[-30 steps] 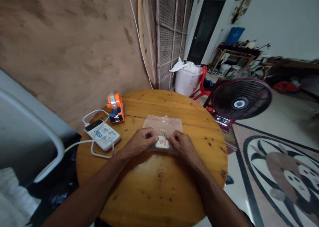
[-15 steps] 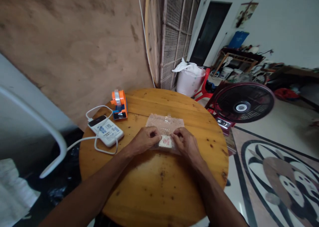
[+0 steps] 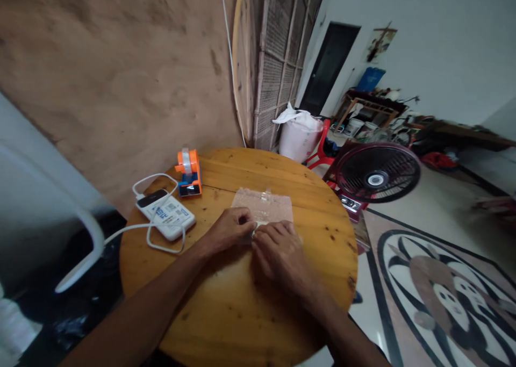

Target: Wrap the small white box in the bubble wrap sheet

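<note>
A sheet of clear bubble wrap (image 3: 264, 204) lies on the round wooden table, its near part folded around a small white packet (image 3: 259, 224). Only a sliver of the packet shows between my hands. My left hand (image 3: 233, 228) is closed, thumb and forefinger pinching the wrap at the packet's left side. My right hand (image 3: 280, 249) is bent over the packet from the right, its fingers curled together on the wrap and nearly touching my left fingertips. The right hand covers most of the packet.
On the table's left stand an orange and blue tape dispenser (image 3: 188, 172) and a white power bank (image 3: 171, 216) with a looped white cable. A wooden wall (image 3: 121, 77) rises behind. Beyond the round table (image 3: 226, 313), a fan (image 3: 377, 179) and a white sack (image 3: 300, 138) stand to the right.
My right hand has moved left across the packet and now covers it. My left hand keeps its pinch. The view has shifted slightly.
</note>
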`<state>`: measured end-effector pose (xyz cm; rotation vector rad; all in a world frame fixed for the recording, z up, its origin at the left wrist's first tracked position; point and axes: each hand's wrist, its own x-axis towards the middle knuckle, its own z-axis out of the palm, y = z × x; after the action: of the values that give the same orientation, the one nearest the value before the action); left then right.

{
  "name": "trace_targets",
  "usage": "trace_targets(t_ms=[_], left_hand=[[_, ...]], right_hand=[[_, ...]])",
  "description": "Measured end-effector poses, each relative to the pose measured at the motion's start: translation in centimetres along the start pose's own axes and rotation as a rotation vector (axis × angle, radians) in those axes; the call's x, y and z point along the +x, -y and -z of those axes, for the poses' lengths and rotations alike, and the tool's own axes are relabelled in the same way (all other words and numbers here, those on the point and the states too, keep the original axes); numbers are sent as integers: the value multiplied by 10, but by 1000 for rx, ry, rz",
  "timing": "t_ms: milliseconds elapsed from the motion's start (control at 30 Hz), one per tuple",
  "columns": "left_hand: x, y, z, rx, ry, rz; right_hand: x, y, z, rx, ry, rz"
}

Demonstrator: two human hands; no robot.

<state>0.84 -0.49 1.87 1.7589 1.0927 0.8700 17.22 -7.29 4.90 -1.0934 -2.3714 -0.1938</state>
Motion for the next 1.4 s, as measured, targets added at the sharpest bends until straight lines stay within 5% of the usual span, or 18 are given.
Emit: trace_targets(t_ms=[133,467,967,1400], left_hand=[[1,1,0,81,-14,-26],[3,7,0,54,-14,-37],[-8,5,14,255,-195,70],[-18,-3,20,215,-137,465]], right_hand=[[-8,-12,-6,-48,119,-15],[-19,-21,-24,-61,54,-34],[-20,-22,-27,23,45,-82],[-24,-23,-27,58,31,-113]])
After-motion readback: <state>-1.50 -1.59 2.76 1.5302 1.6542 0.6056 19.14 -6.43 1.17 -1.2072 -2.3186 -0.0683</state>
